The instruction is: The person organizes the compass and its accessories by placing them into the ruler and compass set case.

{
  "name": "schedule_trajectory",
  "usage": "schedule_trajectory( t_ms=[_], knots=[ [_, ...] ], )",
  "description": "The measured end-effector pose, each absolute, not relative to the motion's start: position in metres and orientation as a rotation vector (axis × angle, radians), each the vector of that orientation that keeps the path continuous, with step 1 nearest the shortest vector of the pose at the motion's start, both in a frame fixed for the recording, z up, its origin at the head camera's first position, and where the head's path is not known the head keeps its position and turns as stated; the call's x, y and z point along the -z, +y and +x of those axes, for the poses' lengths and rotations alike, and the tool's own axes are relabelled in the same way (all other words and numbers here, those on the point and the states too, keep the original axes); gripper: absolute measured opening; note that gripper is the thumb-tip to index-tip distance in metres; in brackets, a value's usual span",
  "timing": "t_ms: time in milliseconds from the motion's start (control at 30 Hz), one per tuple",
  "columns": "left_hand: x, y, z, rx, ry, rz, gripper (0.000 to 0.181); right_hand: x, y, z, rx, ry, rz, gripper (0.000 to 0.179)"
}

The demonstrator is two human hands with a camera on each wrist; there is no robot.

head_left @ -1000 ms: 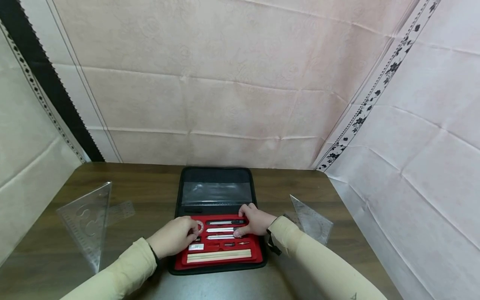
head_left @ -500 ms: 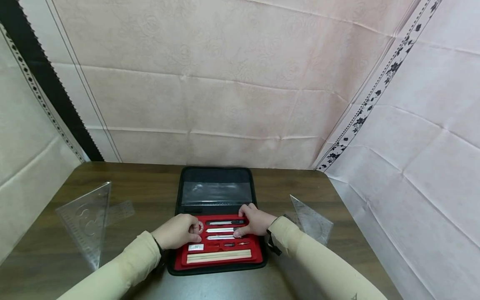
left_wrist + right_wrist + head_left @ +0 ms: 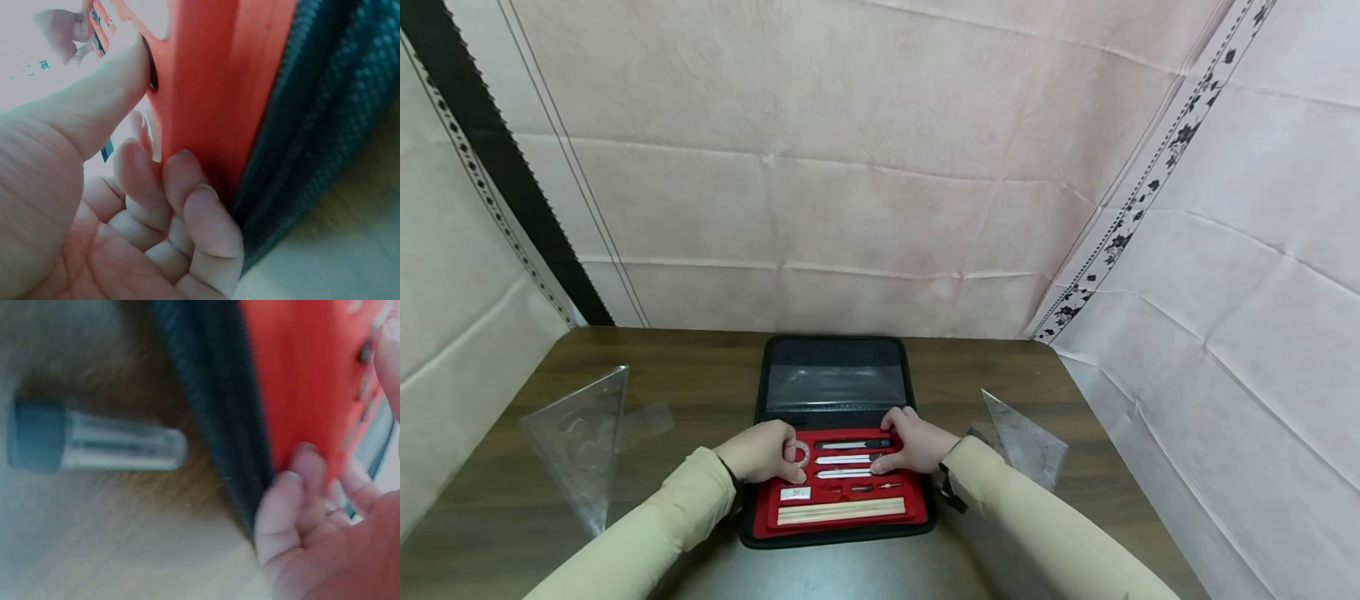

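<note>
A red molded tray (image 3: 919, 502) of drawing instruments sits in an open black zip case (image 3: 835, 352). My left hand (image 3: 765, 452) grips its left edge, thumb on top and fingertips curled against the red side wall in the left wrist view. On the opposite edge, my right hand (image 3: 917, 442) holds the tray with thumb on top and fingers at the side, between tray and case in the right wrist view. Several slim metal instruments (image 3: 844, 459) lie in slots between the hands. A white ring-shaped piece (image 3: 808, 454) shows beside my left fingers, and pale sticks (image 3: 841, 510) lie along the front.
One clear set square (image 3: 583, 442) stands tilted at the left, with a faint transparent strip (image 3: 655, 419) behind it. Another set square (image 3: 1028, 442) stands at the right. A clear tube with a dark cap (image 3: 119, 442) lies right of the case. Cloth walls surround the table.
My left hand has shifted slightly away from me, and its bent fingers have spread to the tray's left edge. The right hand keeps its place.
</note>
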State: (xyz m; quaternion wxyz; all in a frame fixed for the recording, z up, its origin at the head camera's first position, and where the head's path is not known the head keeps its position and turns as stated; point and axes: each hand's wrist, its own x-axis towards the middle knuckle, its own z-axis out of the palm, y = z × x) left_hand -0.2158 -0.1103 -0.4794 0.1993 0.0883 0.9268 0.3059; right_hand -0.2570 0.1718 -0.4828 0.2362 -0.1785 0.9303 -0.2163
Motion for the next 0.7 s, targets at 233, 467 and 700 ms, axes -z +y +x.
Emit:
schedule_trajectory(
  t_ms=[233,467,700],
  knots=[
    [0.480,-0.111,-0.215,-0.880,2.575,0.262,0.034,0.462,0.206,-0.249,0.686,2.589,-0.438,0.077],
    [0.481,-0.112,-0.216,-0.864,2.570,0.273,0.035,0.452,0.258,-0.242,0.591,2.618,-0.382,0.054],
    [0.481,-0.113,-0.217,-0.869,2.569,0.280,0.035,0.458,0.280,-0.226,0.507,2.679,-0.457,0.042]
  ],
)
